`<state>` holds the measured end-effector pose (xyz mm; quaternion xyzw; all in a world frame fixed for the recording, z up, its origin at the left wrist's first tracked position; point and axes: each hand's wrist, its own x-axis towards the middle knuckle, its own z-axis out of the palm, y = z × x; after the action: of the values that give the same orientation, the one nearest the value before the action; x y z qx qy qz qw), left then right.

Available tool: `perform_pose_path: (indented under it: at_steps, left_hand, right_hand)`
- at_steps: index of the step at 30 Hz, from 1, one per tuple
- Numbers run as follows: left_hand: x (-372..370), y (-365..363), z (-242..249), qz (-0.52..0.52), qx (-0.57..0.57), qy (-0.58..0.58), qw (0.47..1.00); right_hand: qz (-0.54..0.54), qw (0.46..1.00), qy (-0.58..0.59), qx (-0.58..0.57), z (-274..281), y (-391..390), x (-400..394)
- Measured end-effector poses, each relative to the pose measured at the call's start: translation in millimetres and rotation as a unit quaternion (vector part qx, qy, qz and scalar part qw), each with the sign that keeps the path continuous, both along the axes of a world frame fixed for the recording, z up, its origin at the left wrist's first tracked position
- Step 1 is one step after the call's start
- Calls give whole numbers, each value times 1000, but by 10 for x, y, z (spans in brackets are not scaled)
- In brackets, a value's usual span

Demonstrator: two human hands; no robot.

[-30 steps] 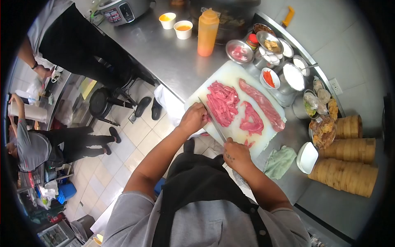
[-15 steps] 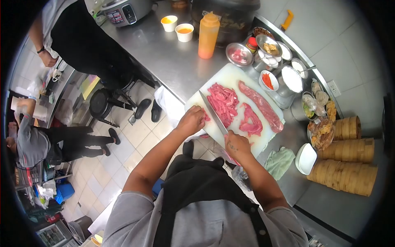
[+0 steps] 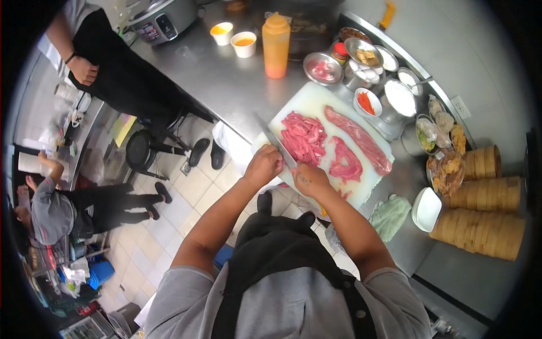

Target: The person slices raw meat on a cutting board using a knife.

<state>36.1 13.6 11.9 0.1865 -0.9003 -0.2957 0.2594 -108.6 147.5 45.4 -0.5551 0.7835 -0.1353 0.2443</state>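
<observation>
My right hand [image 3: 310, 179] grips the handle of a kitchen knife, its blade [image 3: 278, 142] slanting over the left part of a white cutting board [image 3: 307, 97]. Close beside the blade, my left hand [image 3: 264, 166] has its fingers curled; whatever lies under them is hidden. A pile of sliced raw meat [image 3: 303, 138] sits just right of the knife. Farther right are a smaller flat piece of meat [image 3: 345, 162] and a long uncut strip of meat [image 3: 360, 141]. Small scraps lie near the board's front edge.
An orange squeeze bottle [image 3: 276, 48] and two white cups [image 3: 244, 45] stand behind the board. Metal bowls [image 3: 323, 69] crowd the back right. A green cloth [image 3: 389, 217], stacked white dishes [image 3: 426, 209] and bamboo steamers [image 3: 477, 231] are at right. Two other people stand at left.
The knife and my right hand have moved left, closer to my left hand. The bit of meat seen earlier by my left fingertips is now hidden. The whole view has shifted slightly.
</observation>
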Motion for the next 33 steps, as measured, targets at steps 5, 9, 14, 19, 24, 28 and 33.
perform_pose_path:
  at_steps: [5, 9, 14, 19, 24, 28, 33]
  left_hand:
    - [-103, 23, 140, 27, 48, 39, 998]
    - [-677, 188, 735, 29, -20, 130, 991]
    - [-1702, 365, 548, -222, -110, -72, 966]
    - [-2047, 327, 207, -214, -157, -180, 947]
    - [-1959, 299, 379, -158, -22, -237, 958]
    - [-1740, 257, 736, -120, 141, -169, 968]
    - [-1178, -38, 1535, -106, 319, -72, 939]
  right_hand:
    - [-31, 999, 26, 26, 311, 362, -196]
    - [-66, 996, 30, 41, 447, 610, -111]
    - [-44, 999, 27, 3, 266, 820, 220]
    - [-42, 999, -23, 6, 424, 1072, 299]
    - [-55, 998, -32, 20, 470, 1199, 265]
    - [-11, 999, -34, 6, 395, 1110, 260]
    - [32, 998, -19, 44, 238, 886, 144]
